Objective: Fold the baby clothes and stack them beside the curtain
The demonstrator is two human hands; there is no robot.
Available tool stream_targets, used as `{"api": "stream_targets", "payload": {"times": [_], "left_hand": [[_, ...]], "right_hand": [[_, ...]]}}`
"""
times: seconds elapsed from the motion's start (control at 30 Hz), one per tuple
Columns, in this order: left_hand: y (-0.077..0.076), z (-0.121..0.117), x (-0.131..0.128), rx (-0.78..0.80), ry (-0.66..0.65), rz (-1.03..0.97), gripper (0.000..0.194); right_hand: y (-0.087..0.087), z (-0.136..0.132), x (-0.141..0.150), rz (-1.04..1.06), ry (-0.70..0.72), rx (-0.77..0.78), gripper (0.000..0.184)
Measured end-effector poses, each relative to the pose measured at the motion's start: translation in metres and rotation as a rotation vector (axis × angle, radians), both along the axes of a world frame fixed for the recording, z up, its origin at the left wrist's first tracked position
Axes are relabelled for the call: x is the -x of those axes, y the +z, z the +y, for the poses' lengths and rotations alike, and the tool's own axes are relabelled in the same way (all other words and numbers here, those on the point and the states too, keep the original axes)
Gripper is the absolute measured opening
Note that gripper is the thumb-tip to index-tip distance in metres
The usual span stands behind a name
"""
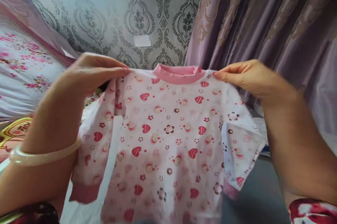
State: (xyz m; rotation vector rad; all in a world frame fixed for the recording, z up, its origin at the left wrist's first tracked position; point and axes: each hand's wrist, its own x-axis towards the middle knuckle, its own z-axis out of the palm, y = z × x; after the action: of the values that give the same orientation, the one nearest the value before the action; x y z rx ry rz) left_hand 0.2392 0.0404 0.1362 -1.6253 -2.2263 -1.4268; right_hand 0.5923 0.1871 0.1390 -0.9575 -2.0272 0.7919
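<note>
A small long-sleeved shirt (168, 140), white with red hearts, flowers and little figures, hangs spread out in front of me. Its collar (179, 76) and cuffs are pink. My left hand (97, 71) pinches one shoulder between thumb and fingers; a pale bangle circles that forearm. At the opposite shoulder, my right hand (244, 75) pinches the fabric the same way. Both sleeves dangle, the right-hand one folded at an angle. The shirt's lower hem runs out of the bottom of the view.
Purple curtains (252, 13) hang on the right, beside patterned wallpaper (163, 17) with a white plate (142, 40) on it. Floral fabric (23, 62) drapes at the left, above a pink and yellow printed item (14, 136). A grey surface (258, 185) lies below.
</note>
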Motion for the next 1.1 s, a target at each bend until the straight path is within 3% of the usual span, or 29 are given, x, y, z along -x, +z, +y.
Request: {"api": "stream_targets", "payload": {"times": [0.07, 0.13, 0.3, 0.43, 0.63, 0.87, 1.1], "left_hand": [[-0.029, 0.027, 0.018, 0.213, -0.198, -0.151, 0.04], [-0.067, 0.051, 0.028, 0.418, -0.255, -0.15, 0.031], [-0.164, 0.09, 0.019, 0.635, -0.197, -0.125, 0.024], [-0.213, 0.105, 0.006, 0.704, -0.03, -0.008, 0.026], [-0.242, 0.112, 0.001, 0.683, 0.027, 0.082, 0.026], [-0.257, 0.122, 0.009, 0.622, 0.04, 0.178, 0.029], [-0.268, 0.159, 0.034, 0.599, 0.057, 0.24, 0.03]], "right_hand": [[-0.03, 0.021, 0.01, -0.086, 0.066, 0.152, 0.041], [-0.069, 0.041, 0.022, -0.189, 0.067, 0.215, 0.042], [-0.169, 0.076, 0.045, -0.402, 0.07, 0.234, 0.046], [-0.214, 0.086, 0.055, -0.537, -0.016, 0.141, 0.044], [-0.236, 0.086, 0.061, -0.691, -0.114, 0.004, 0.033], [-0.253, 0.096, 0.072, -0.842, -0.142, -0.14, 0.034], [-0.263, 0.123, 0.094, -0.885, -0.153, -0.168, 0.035]]}}
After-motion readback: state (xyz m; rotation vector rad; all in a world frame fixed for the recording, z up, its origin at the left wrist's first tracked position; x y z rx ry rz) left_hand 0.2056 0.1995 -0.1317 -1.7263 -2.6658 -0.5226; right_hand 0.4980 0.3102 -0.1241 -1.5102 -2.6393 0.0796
